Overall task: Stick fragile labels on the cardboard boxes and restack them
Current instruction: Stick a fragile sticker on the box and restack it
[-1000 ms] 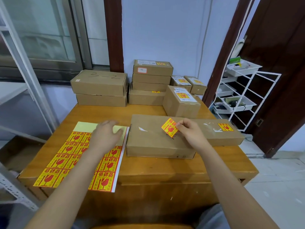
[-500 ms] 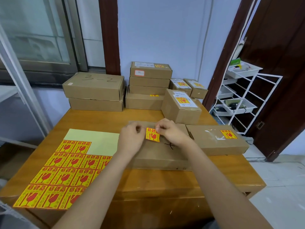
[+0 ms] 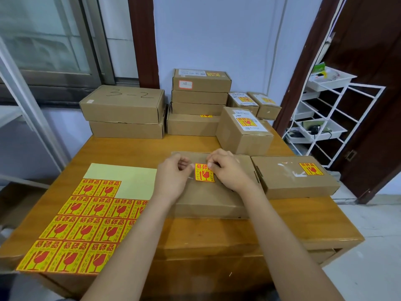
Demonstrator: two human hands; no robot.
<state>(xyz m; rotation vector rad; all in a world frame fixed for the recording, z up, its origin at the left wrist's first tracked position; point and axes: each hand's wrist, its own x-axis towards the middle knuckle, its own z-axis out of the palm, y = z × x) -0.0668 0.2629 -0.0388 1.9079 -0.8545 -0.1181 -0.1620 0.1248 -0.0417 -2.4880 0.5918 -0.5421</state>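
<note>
Both hands meet over one yellow-and-red fragile label (image 3: 204, 172), which lies flat on top of the flat cardboard box (image 3: 208, 196) in front of me. The right hand (image 3: 227, 168) has its fingertips curled down onto the label's upper right corner; I read it as pinching or pressing that corner, thumb hidden underneath. The left hand (image 3: 173, 177) is loosely curled at the label's left edge, fingertips just touching or just beside it; I cannot tell whether it actually has hold of anything. The flat box sits near the middle of the wooden table (image 3: 282, 224), long side toward me. Just to its right, touching or nearly so, lies a second flat box (image 3: 290, 181) that already carries a label on its top at the far right corner. To the left of the hands, the sticker sheet (image 3: 91, 213) lies flat on the table, its upper right portion bare backing, the rest filled with rows of identical labels; my left forearm covers its right edge. Behind the working box stands a taller small box (image 3: 240, 131), labelled on top. Along the wall: a stack of two wide boxes (image 3: 123, 114) on the left, the top one marked "3-2"; a stack of four boxes (image 3: 199, 101) in the middle; two small labelled boxes (image 3: 253, 103) side by side on the right. A white wire rack (image 3: 325, 118) with trays stands off the table's right side.
</note>
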